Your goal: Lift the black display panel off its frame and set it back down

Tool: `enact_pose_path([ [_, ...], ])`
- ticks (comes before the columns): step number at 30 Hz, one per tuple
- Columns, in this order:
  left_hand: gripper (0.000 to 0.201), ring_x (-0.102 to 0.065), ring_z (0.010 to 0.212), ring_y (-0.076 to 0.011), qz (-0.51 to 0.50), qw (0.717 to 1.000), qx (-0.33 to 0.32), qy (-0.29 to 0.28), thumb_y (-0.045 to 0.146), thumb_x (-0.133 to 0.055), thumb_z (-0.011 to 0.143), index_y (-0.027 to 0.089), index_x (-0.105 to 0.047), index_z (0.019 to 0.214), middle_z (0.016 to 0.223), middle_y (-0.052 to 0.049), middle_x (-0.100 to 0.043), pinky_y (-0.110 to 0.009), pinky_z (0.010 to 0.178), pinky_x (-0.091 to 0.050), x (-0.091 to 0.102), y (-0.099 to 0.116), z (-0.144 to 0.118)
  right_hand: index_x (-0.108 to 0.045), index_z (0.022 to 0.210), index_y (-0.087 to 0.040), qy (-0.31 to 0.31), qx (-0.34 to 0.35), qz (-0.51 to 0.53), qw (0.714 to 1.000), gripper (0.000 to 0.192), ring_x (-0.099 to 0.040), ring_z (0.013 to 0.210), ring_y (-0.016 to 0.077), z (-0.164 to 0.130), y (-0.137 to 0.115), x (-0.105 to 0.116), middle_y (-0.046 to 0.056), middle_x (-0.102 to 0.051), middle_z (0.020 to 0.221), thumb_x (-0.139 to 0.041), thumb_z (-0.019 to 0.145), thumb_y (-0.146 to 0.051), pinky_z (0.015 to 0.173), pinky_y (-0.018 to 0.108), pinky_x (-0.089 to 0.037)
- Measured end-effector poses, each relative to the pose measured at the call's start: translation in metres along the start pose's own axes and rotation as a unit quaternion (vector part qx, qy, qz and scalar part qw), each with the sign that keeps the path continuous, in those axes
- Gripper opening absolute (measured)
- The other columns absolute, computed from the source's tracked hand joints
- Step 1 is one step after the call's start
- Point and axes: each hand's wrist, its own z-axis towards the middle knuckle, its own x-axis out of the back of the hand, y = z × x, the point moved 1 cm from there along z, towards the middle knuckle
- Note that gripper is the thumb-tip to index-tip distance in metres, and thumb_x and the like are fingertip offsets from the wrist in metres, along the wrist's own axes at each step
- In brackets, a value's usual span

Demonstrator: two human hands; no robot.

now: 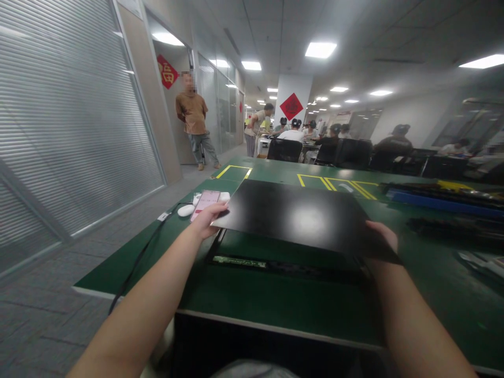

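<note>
Smooth, flat black rectangular panel [283, 212], raised over the green tabletop [444, 315]; the person's left hand [205, 220] clasps the panel's left edge, the right hand [386, 236] its right.

Under the dark panel [275, 205] a gap opens above the bench [129, 262], with the phone [207, 197] and white oval item [186, 210] crowding its left, the blue strip [441, 203] blocking farther right.

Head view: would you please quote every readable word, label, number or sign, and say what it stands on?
"福": red sign on the left.
Red diamond on the pillar: too blurred to read.
Phone screen: too small to read.
Cable tag: any text too small to read.
Black panel: no text visible.
</note>
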Motion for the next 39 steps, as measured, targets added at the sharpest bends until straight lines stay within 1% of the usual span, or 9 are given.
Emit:
enact_pose_path([
  [3, 0.032, -0.069, 0.067, -0.0185, -0.012, 1.000, -0.014, 0.025, 0.012, -0.069, 0.064, 0.014, -0.074, 0.096, 0.083, -0.006, -0.075, -0.025, 0.059, -0.052, 0.007, 0.004, 0.000, -0.066, 0.080, -0.017, -0.052, -0.107, -0.090, 0.989, 0.010, -0.064, 0.057, 0.0202, -0.003, 0.004, -0.006, 0.005, -0.070, 0.069, -0.062, 0.070, -0.017, 0.059, 0.034, -0.058],
  [6, 0.032, -0.067, 0.064, -0.0166, -0.024, 0.998, -0.028, 0.043, 0.012, -0.068, 0.063, 0.012, -0.073, 0.094, 0.081, -0.006, -0.075, -0.024, 0.059, -0.052, 0.014, 0.009, 0.000, -0.067, 0.080, -0.017, -0.124, -0.208, -0.144, 0.960, 0.014, -0.067, 0.060, 0.0245, -0.005, 0.009, -0.010, 0.008, -0.069, 0.067, -0.058, 0.074, -0.026, 0.059, 0.038, -0.057],
  [8, 0.034, -0.066, 0.063, -0.0163, -0.026, 0.998, -0.040, 0.042, 0.012, -0.068, 0.062, 0.013, -0.073, 0.096, 0.081, -0.005, -0.075, -0.024, 0.058, -0.052, 0.015, 0.012, -0.002, -0.066, 0.080, -0.017, -0.155, -0.221, -0.165, 0.948, 0.014, -0.067, 0.062, 0.0238, -0.005, 0.011, -0.011, 0.008, -0.069, 0.066, -0.057, 0.076, -0.028, 0.059, 0.036, -0.056],
  [13, 0.033, -0.064, 0.059, -0.0170, -0.013, 0.997, -0.069, 0.042, 0.014, -0.070, 0.059, 0.015, -0.073, 0.092, 0.077, -0.003, -0.074, -0.025, 0.055, -0.051, 0.013, 0.014, -0.009, -0.064, 0.086, -0.014, -0.120, -0.149, -0.195, 0.962, 0.013, -0.065, 0.058, 0.0161, -0.003, 0.013, -0.013, 0.008, -0.069, 0.071, -0.055, 0.076, -0.015, 0.054, 0.024, -0.053],
  [19, 0.035, -0.067, 0.067, -0.0188, 0.009, 0.996, -0.060, 0.060, 0.015, -0.072, 0.057, 0.012, -0.073, 0.092, 0.080, -0.005, -0.074, -0.024, 0.060, -0.051, 0.016, 0.004, -0.004, -0.059, 0.103, -0.016, -0.065, -0.126, -0.232, 0.962, 0.026, -0.069, 0.065, 0.0223, 0.002, 0.016, -0.010, 0.013, -0.070, 0.077, -0.059, 0.078, -0.022, 0.054, 0.029, -0.056],
  [25, 0.044, -0.068, 0.066, -0.0186, 0.001, 0.994, -0.063, 0.087, 0.015, -0.075, 0.053, 0.011, -0.073, 0.096, 0.079, -0.005, -0.075, -0.023, 0.057, -0.050, 0.020, -0.003, 0.001, -0.060, 0.113, -0.017, -0.047, -0.082, -0.280, 0.955, 0.038, -0.070, 0.063, 0.0227, 0.002, 0.016, -0.007, 0.011, -0.071, 0.072, -0.064, 0.077, -0.028, 0.056, 0.031, -0.055],
  [29, 0.044, -0.068, 0.065, -0.0182, 0.012, 0.992, -0.077, 0.101, 0.015, -0.078, 0.050, 0.010, -0.074, 0.093, 0.076, -0.006, -0.075, -0.023, 0.058, -0.051, 0.015, -0.004, -0.001, -0.061, 0.116, -0.021, -0.041, -0.030, -0.336, 0.940, 0.041, -0.067, 0.057, 0.0205, -0.003, 0.011, -0.010, 0.006, -0.071, 0.066, -0.063, 0.075, -0.026, 0.052, 0.028, -0.049],
  [34, 0.038, -0.069, 0.063, -0.0196, 0.034, 0.994, -0.072, 0.077, 0.016, -0.079, 0.052, 0.011, -0.076, 0.090, 0.075, -0.007, -0.076, -0.025, 0.057, -0.053, 0.009, -0.004, -0.006, -0.066, 0.113, -0.021, -0.034, 0.012, -0.394, 0.918, 0.039, -0.059, 0.054, 0.0155, -0.001, 0.011, -0.009, 0.005, -0.073, 0.068, -0.061, 0.076, -0.030, 0.048, 0.023, -0.036],
  [39, 0.038, -0.071, 0.065, -0.0215, 0.041, 0.994, -0.074, 0.075, 0.014, -0.077, 0.055, 0.012, -0.077, 0.093, 0.076, -0.007, -0.076, -0.027, 0.058, -0.055, 0.008, -0.006, -0.006, -0.067, 0.109, -0.019, -0.028, 0.032, -0.387, 0.921, 0.039, -0.052, 0.050, 0.0134, 0.003, 0.015, -0.008, 0.006, -0.072, 0.066, -0.062, 0.072, -0.031, 0.048, 0.023, -0.032],
])
